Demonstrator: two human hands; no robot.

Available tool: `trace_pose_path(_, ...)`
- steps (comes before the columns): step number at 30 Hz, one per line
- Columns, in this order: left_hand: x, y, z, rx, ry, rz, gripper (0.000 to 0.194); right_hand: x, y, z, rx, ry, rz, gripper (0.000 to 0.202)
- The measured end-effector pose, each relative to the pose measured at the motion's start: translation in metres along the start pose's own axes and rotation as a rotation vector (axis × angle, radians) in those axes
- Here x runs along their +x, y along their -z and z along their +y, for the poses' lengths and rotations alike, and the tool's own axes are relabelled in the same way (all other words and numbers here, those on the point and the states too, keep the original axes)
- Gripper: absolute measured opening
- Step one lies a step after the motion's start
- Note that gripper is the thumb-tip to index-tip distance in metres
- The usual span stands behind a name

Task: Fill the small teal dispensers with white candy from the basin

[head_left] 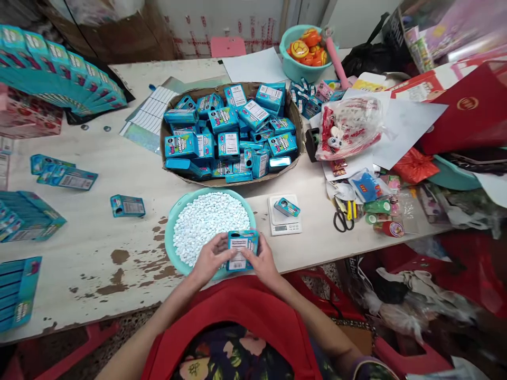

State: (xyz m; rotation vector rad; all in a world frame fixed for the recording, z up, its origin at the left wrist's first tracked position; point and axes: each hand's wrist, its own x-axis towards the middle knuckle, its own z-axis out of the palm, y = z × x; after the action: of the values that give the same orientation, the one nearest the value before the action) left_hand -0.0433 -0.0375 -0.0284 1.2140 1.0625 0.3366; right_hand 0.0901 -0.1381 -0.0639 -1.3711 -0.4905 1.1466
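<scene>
Hands point(264, 259): both gripping one blue box point(238, 244)
Basin point(169, 232): sitting near the counter's point(138, 237) front edge; forearms bumping it could be spilling pellets point(209, 216)

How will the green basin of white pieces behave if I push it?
The green basin will probably feel heavy, since small white pieces cover its whole inside. They look loose, so a sharp shove could spill some over the rim. It sits by the near edge of the table, so pulling it closer might tip it.

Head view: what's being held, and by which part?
A blue, rectangular cardboard box, by its two side edges, between left hand and right hand.
</scene>
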Motion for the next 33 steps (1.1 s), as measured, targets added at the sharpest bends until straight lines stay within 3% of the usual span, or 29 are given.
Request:
trace_pose_path(2, -0.001, -0.003, -0.014, 0.04, 0.021, -0.056, 0.042, -0.002, -0.005, 0.004, 0.131, -0.106, -0.03, 0.045)
trace_pose_path(3, 0.002, 0.001, -0.02, 0.114, -0.01, -0.023, 0.041, -0.002, -0.003, 0.004, 0.168, -0.136, -0.028, 0.042)
trace_pose_path(7, 0.03, 0.036, -0.04, 0.679, -0.319, 0.334, 0.04, -0.01, 0.021, 0.004, 0.215, -0.18, 0.065, 0.042)
trace_pose_path(9, 0.042, 0.051, -0.048, 0.921, -0.434, 0.44, 0.042, -0.014, 0.036, 0.005, 0.24, -0.192, 0.139, 0.042)
trace_pose_path(13, 0.05, 0.054, -0.05, 1.169, -0.486, 0.447, 0.04, -0.022, 0.061, 0.01, 0.32, -0.225, 0.293, 0.041)
trace_pose_path(18, 0.051, 0.042, -0.04, 1.366, -0.202, 0.243, 0.034, -0.028, 0.086, 0.018, 0.383, -0.254, 0.474, 0.041)
trace_pose_path(23, 0.065, 0.056, -0.03, 1.135, -0.019, 0.106, 0.021, -0.031, 0.106, 0.028, 0.394, -0.264, 0.575, 0.043)
trace_pose_path(25, 0.065, 0.066, -0.025, 0.874, 0.043, 0.097, 0.015, -0.031, 0.111, 0.03, 0.394, -0.275, 0.598, 0.043)
trace_pose_path(30, 0.055, 0.086, -0.018, -0.024, 0.186, 0.075, 0.032, -0.029, 0.116, 0.031, 0.398, -0.277, 0.617, 0.042)
trace_pose_path(33, 0.062, 0.08, -0.014, -0.25, 0.186, 0.067, 0.037, -0.027, 0.114, 0.032, 0.399, -0.287, 0.604, 0.044)
